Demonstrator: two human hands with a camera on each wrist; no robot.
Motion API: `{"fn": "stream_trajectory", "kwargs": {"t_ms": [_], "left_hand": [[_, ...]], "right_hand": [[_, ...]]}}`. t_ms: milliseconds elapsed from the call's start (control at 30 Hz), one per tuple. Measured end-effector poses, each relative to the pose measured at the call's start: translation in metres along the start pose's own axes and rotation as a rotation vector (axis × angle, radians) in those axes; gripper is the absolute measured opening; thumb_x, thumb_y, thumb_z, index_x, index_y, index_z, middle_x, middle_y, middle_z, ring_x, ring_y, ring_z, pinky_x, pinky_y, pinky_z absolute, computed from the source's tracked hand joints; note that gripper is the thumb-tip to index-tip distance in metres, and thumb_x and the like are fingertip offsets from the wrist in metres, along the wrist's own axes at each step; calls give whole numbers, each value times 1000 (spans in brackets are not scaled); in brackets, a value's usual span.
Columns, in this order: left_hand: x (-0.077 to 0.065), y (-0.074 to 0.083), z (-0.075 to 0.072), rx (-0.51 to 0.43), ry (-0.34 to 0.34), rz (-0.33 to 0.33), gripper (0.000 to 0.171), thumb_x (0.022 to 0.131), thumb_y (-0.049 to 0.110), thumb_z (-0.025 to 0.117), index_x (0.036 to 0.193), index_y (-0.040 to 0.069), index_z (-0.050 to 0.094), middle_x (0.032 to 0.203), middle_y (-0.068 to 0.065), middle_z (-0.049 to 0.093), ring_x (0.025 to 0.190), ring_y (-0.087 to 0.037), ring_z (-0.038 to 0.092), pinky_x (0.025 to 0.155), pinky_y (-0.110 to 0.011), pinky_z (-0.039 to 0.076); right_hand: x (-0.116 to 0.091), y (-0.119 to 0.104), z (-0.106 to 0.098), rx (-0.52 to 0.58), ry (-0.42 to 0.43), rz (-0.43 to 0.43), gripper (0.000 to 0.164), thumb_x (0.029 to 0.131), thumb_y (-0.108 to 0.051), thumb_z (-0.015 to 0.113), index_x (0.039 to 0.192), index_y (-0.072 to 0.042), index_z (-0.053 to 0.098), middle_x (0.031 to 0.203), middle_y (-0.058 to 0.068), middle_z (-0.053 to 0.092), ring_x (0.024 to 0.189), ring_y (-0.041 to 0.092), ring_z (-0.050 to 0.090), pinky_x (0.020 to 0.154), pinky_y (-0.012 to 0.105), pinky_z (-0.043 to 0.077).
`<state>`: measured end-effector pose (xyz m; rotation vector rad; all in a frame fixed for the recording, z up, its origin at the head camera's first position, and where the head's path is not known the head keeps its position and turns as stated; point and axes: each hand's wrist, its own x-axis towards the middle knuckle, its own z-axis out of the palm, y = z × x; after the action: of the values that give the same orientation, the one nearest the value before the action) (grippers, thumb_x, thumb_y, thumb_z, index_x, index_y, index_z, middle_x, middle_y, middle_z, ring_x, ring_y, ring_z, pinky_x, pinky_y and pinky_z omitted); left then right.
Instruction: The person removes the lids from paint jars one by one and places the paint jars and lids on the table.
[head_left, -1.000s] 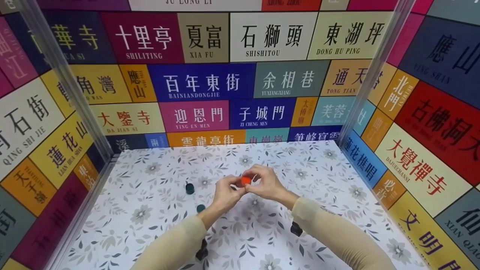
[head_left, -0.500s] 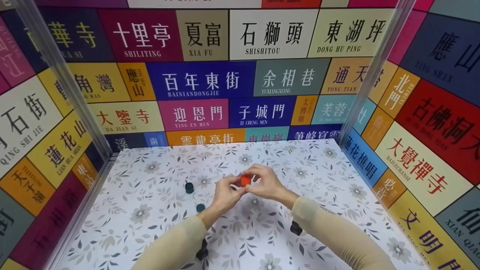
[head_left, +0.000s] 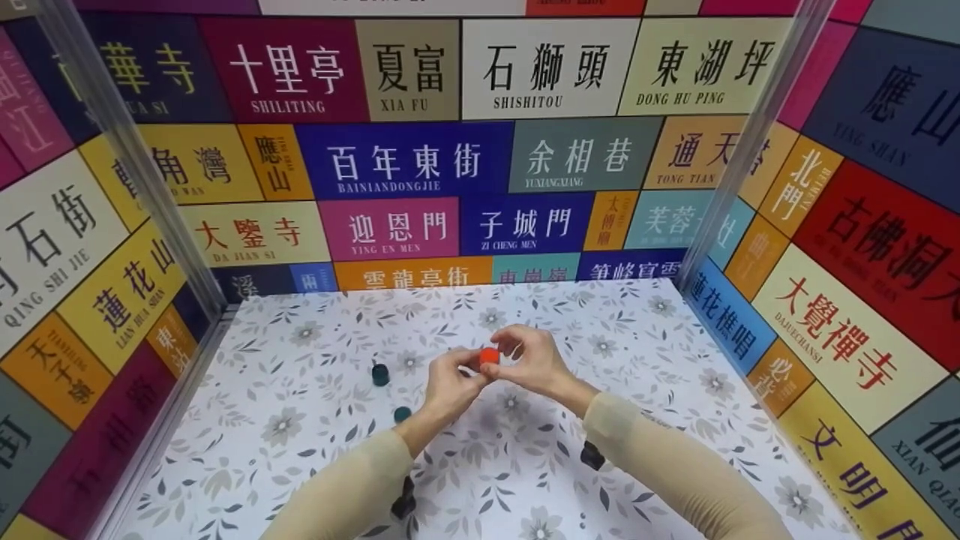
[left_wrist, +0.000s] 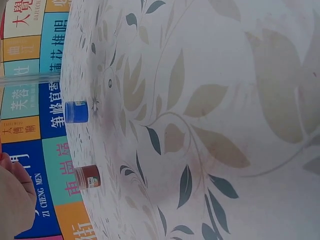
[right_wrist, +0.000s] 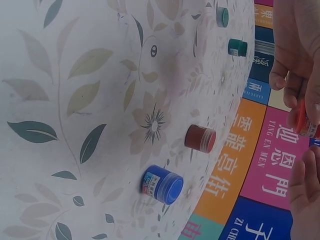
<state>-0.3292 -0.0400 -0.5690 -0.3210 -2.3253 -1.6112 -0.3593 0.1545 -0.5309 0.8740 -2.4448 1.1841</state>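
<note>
My left hand (head_left: pixel 454 382) grips a small red paint jar (head_left: pixel 489 357) above the middle of the table. In the right wrist view its fingers wrap that jar (right_wrist: pixel 306 122), whose label is partly hidden. My right hand (head_left: pixel 534 364) is close at the right, index finger raised off the lid, thumb by the jar's lower edge. Seen from the right wrist, the right hand's fingers (right_wrist: pixel 305 192) stand apart from the jar. On the table are a blue paint jar (right_wrist: pixel 162 185) and a brown-red paint jar (right_wrist: pixel 200 138), both hidden in the head view.
A dark green paint jar (head_left: pixel 380 375) and a lighter green jar (head_left: pixel 403 414) stand left of the hands. The white table (head_left: pixel 300 465) has a leaf-and-flower print. Colourful sign-covered walls (head_left: pixel 405 157) enclose its back and sides.
My right index finger has lifted away from the red jar, so more of its top shows. The left hand stays about where it was, still holding the jar.
</note>
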Motion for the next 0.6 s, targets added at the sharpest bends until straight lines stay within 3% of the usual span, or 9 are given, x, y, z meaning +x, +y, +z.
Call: {"fn": "stream_trajectory", "kwargs": {"t_ms": [167, 333, 467, 600], "left_hand": [[-1, 0, 0, 9, 2, 7, 28, 84, 14, 95, 111, 8, 90, 92, -7, 82, 81, -5, 70, 73, -18, 59], [-2, 2, -1, 28, 3, 16, 29, 84, 16, 96, 112, 8, 90, 92, -7, 82, 83, -14, 74, 73, -17, 59], [-2, 1, -1, 39, 9, 39, 26, 84, 15, 96, 109, 8, 90, 91, -8, 82, 85, -21, 77, 72, -18, 60], [-2, 0, 0, 36, 4, 48, 26, 85, 14, 96, 110, 9, 90, 90, -8, 82, 85, -19, 77, 72, -18, 60]], "right_hand": [[-1, -4, 1, -18, 8, 55, 42, 81, -37, 102, 104, -8, 81, 92, 9, 80, 78, 17, 70, 72, 25, 56], [-1, -5, 1, -31, 0, 73, 37, 82, -35, 102, 100, -10, 81, 91, 7, 81, 76, 9, 66, 71, 24, 55], [0, -5, 1, -33, -11, 71, 34, 83, -32, 100, 102, -10, 82, 93, 7, 82, 79, 10, 67, 74, 24, 56], [0, -4, 1, -32, -14, 20, 29, 83, -28, 98, 101, -10, 84, 92, 7, 81, 80, 15, 69, 75, 24, 55]]}}
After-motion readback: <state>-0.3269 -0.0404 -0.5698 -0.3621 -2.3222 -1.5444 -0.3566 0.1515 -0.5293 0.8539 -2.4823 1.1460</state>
